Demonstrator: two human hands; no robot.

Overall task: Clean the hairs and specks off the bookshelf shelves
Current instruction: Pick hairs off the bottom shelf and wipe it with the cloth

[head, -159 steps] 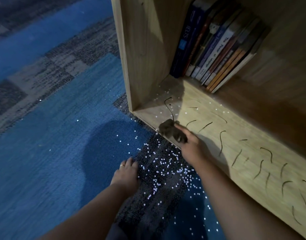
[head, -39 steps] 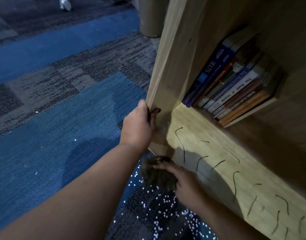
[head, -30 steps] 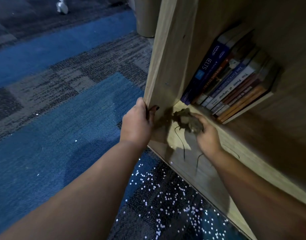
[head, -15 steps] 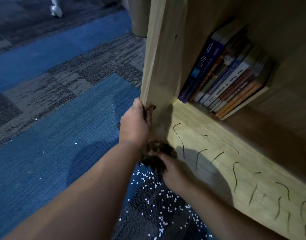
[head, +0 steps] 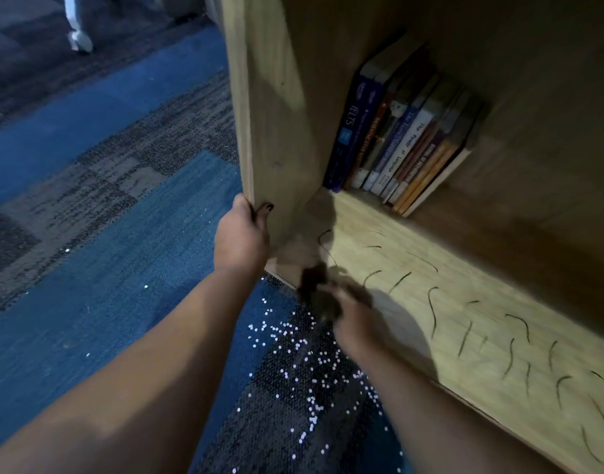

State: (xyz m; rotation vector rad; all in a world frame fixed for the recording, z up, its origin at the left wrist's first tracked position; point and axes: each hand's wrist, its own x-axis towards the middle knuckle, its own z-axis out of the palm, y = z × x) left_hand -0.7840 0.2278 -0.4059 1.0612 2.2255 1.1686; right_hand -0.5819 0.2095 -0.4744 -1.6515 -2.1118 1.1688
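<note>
To my left lies the blue and grey patterned carpet [head: 105,268]. My left grip [head: 240,234] is wrapped round the front edge of the bookshelf's pale wooden side panel [head: 276,114], thumb on the inner face. Small white specks [head: 293,354] dot the carpet below the front left corner of the wooden bottom shelf [head: 481,388]. At that corner a dark crumpled cloth [head: 316,289] sits clutched in my blurred right grip [head: 355,323]. A leaning row of books [head: 396,138] stands at the back left corner. Dark curved hairs [head: 432,302] lie scattered along the shelf towards its right end.

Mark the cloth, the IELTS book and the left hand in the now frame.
cloth [head: 316,293], head view, middle of the dark wad.
IELTS book [head: 349,131], head view, blue spine.
left hand [head: 240,239], head view, back of the hand.
</note>
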